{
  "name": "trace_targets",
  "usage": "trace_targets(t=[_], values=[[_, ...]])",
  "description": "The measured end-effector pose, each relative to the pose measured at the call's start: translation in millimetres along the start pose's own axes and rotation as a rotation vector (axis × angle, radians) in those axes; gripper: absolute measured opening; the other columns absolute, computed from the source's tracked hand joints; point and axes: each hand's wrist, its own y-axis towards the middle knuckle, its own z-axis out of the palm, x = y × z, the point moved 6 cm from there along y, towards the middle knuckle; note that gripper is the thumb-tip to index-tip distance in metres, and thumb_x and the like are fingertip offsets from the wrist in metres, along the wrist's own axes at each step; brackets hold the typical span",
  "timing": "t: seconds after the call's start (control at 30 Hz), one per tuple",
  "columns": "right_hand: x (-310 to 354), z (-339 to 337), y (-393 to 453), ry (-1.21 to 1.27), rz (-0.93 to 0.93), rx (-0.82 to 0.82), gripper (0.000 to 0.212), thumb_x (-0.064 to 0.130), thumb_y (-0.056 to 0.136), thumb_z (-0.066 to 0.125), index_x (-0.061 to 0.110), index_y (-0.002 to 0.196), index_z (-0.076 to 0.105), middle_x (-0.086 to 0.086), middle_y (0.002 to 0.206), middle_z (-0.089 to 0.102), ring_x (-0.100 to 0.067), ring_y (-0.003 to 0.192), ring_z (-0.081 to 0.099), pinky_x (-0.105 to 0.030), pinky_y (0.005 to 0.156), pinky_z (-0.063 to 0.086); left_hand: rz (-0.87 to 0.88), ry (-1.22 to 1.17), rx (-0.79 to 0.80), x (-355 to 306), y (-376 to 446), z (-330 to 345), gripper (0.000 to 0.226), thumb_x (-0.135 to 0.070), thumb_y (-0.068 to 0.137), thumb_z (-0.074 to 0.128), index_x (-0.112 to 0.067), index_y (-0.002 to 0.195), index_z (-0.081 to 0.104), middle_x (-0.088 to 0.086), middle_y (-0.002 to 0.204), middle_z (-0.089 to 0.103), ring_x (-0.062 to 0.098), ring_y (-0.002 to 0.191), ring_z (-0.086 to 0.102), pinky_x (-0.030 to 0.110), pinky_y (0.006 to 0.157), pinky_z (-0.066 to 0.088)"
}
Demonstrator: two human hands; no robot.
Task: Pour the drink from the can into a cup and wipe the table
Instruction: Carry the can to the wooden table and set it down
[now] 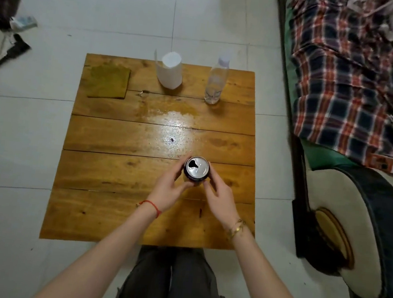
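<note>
A dark drink can [196,168] with an opened silver top stands upright on the wooden table [114,176], a little right of centre. My left hand [170,187] grips its left side and my right hand [219,195] grips its right side. At the far edge stands a white paper cup [170,71], seen from above and leaning. An olive-brown cloth [108,82] lies flat at the far left corner. A shiny wet patch [176,124] spreads over the middle of the table beyond the can.
A clear plastic bottle [216,82] with a pale cap stands at the far right of the table. A bed with a plaid blanket [350,75] runs along the right. A round cushioned stool [353,228] sits near the table's right edge. White tiled floor [18,153] surrounds the table.
</note>
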Motion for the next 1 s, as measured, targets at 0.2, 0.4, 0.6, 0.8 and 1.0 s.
trace_targets(t=[0.2,0.4,0.6,0.8,1.0], values=[[-45,25,42,0.004,0.021,0.041,0.051,0.012,0.1,0.045,0.021,0.148,0.034,0.014,0.143,0.041,-0.002,0.134,0.034,-0.025,0.116,0.027,0.013,0.05,-0.044,58,33,8,0.076,-0.009,0.086,0.069,-0.044,0.143,0.034,-0.007,0.153,0.04,0.011,0.143,0.034,0.047,0.118,0.03],[-75,43,64,-0.014,0.057,0.05,0.055,0.002,0.098,0.042,0.02,0.149,0.033,0.004,0.151,0.039,-0.002,0.135,0.03,-0.026,0.117,0.022,0.005,-0.004,-0.066,94,45,23,0.07,-0.004,0.086,0.068,-0.026,0.144,0.037,-0.008,0.147,0.045,0.01,0.139,0.041,0.043,0.116,0.034],[-94,55,68,-0.027,0.083,0.07,0.06,0.003,0.097,0.043,0.02,0.152,0.027,0.003,0.157,0.031,-0.011,0.146,0.025,-0.035,0.121,0.021,-0.015,0.08,-0.072,114,47,28,0.069,-0.008,0.085,0.07,-0.016,0.146,0.039,-0.003,0.148,0.046,0.01,0.138,0.041,0.036,0.117,0.032],[-96,56,70,-0.056,0.104,0.089,0.062,0.003,0.096,0.042,0.023,0.152,0.024,0.003,0.158,0.027,-0.012,0.147,0.022,-0.031,0.121,0.018,-0.041,0.174,-0.071,115,50,28,0.073,-0.013,0.086,0.071,-0.019,0.15,0.034,-0.005,0.151,0.042,0.009,0.139,0.037,0.012,0.112,0.023],[-78,34,57,-0.263,0.149,0.057,0.063,0.017,0.099,0.044,0.019,0.155,0.014,0.001,0.161,0.019,-0.014,0.148,0.018,-0.031,0.119,0.02,-0.108,0.38,-0.043,104,30,2,0.081,-0.03,0.09,0.067,-0.018,0.154,0.021,0.001,0.161,0.02,0.017,0.15,0.016,0.023,0.116,0.009]])
